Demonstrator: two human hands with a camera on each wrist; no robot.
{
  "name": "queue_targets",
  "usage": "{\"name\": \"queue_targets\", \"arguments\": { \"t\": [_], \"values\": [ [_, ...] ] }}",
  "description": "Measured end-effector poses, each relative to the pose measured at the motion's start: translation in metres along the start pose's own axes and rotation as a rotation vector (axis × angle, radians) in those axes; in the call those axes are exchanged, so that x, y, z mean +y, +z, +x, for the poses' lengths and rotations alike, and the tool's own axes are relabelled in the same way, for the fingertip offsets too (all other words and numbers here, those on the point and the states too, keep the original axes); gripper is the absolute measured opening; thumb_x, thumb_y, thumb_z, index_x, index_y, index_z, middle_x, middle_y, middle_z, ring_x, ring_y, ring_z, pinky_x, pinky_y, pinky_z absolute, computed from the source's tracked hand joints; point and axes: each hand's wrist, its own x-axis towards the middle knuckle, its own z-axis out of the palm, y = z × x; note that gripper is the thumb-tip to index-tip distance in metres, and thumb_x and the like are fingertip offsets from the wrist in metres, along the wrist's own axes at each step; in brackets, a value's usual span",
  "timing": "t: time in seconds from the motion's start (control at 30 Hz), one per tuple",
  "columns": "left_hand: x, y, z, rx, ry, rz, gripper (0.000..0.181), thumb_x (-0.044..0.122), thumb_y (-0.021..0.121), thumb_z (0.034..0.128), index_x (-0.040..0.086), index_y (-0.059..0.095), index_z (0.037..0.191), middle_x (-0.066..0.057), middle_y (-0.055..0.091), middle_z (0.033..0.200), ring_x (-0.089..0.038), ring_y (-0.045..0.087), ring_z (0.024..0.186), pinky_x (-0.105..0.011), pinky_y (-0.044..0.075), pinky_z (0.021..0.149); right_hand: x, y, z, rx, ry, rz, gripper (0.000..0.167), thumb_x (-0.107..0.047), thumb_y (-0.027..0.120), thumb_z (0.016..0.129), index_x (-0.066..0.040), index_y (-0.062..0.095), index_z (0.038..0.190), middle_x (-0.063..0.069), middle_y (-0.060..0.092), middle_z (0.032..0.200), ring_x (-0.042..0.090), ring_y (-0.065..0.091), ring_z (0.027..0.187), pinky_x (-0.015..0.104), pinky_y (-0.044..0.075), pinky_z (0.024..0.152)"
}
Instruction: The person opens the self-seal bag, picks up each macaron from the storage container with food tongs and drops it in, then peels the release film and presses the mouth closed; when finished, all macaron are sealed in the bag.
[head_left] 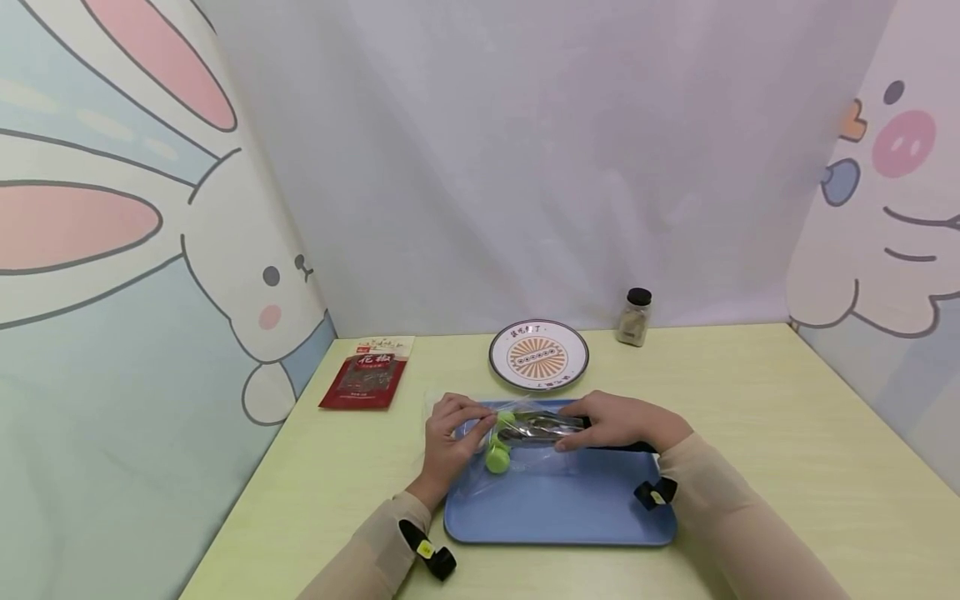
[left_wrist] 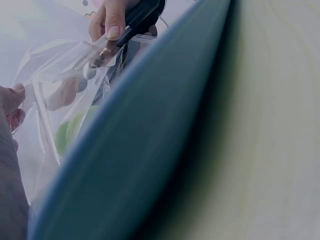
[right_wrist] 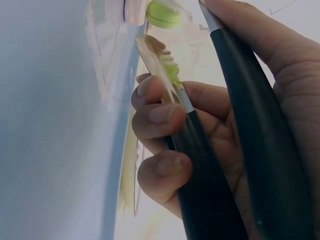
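Observation:
My left hand [head_left: 448,442] pinches the edge of a clear plastic bag [left_wrist: 44,82] over the left part of a blue tray [head_left: 562,510]. Several round light-green macarons [head_left: 497,460] show through the plastic, close to the left fingertips. From the right, my right hand [head_left: 626,421] grips black-handled metal tongs [head_left: 536,427], whose heads lie beside the macarons. In the right wrist view, fingers curl round one handle [right_wrist: 205,165] while the thumb lies along the other; the handles stand apart. Clear film and glare hide whether the tong tips touch a macaron.
Behind the tray stands a round white plate [head_left: 538,355] with an orange pattern. A small black-lidded jar [head_left: 634,318] is at the back right. On the left lies a red spice packet [head_left: 366,379]. The pale yellow table [head_left: 795,433] meets a curtain at the back.

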Motion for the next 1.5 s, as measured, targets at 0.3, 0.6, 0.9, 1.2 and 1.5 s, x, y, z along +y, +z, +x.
{"name": "queue_targets", "arguments": {
  "t": [0.3, 0.6, 0.9, 1.2, 1.5],
  "values": [
    [0.001, -0.001, 0.000, 0.001, -0.023, 0.017, 0.016, 0.006, 0.082, 0.0822, 0.017, 0.079, 0.094, 0.002, 0.070, 0.087, -0.019, 0.060, 0.085, -0.039, 0.041, 0.085, -0.001, -0.005, -0.004, -0.008, 0.057, 0.046, 0.043, -0.061, 0.066, 0.090, -0.026, 0.068, 0.116, -0.012, 0.066, 0.088, 0.007, 0.060, 0.076, 0.029, 0.048, 0.071],
    [0.002, -0.001, -0.001, 0.003, -0.038, 0.017, 0.015, 0.007, 0.082, 0.0826, 0.017, 0.079, 0.094, 0.003, 0.070, 0.087, -0.018, 0.060, 0.086, -0.039, 0.040, 0.087, -0.003, -0.013, -0.010, 0.002, 0.092, 0.041, 0.064, -0.062, 0.068, 0.087, -0.016, 0.066, 0.131, -0.012, 0.065, 0.094, 0.008, 0.058, 0.083, 0.032, 0.046, 0.076],
    [0.000, 0.001, -0.002, 0.009, -0.028, 0.031, 0.017, 0.004, 0.084, 0.0786, 0.013, 0.079, 0.091, -0.001, 0.070, 0.085, -0.022, 0.060, 0.084, -0.043, 0.041, 0.085, -0.007, -0.027, -0.029, 0.036, 0.115, 0.033, 0.046, -0.062, 0.077, 0.079, -0.027, 0.070, 0.107, -0.010, 0.063, 0.077, 0.007, 0.057, 0.067, 0.028, 0.046, 0.061],
    [0.003, 0.001, 0.000, -0.011, -0.067, 0.033, 0.012, 0.008, 0.083, 0.0825, 0.015, 0.079, 0.092, 0.002, 0.071, 0.085, -0.020, 0.061, 0.085, -0.043, 0.041, 0.085, 0.004, -0.054, -0.071, 0.179, 0.206, 0.026, 0.048, -0.058, 0.078, 0.080, -0.021, 0.065, 0.108, -0.008, 0.063, 0.080, 0.011, 0.055, 0.066, 0.028, 0.044, 0.060],
    [0.002, 0.000, -0.001, -0.024, -0.085, 0.043, 0.011, 0.012, 0.082, 0.0848, 0.018, 0.079, 0.094, 0.006, 0.070, 0.086, -0.016, 0.060, 0.087, -0.039, 0.041, 0.086, 0.047, -0.028, -0.092, 0.487, 0.512, 0.072, 0.105, -0.065, 0.066, 0.088, 0.006, 0.023, 0.152, 0.011, 0.069, 0.097, 0.024, 0.066, 0.082, 0.040, 0.051, 0.068]
  ]
}}
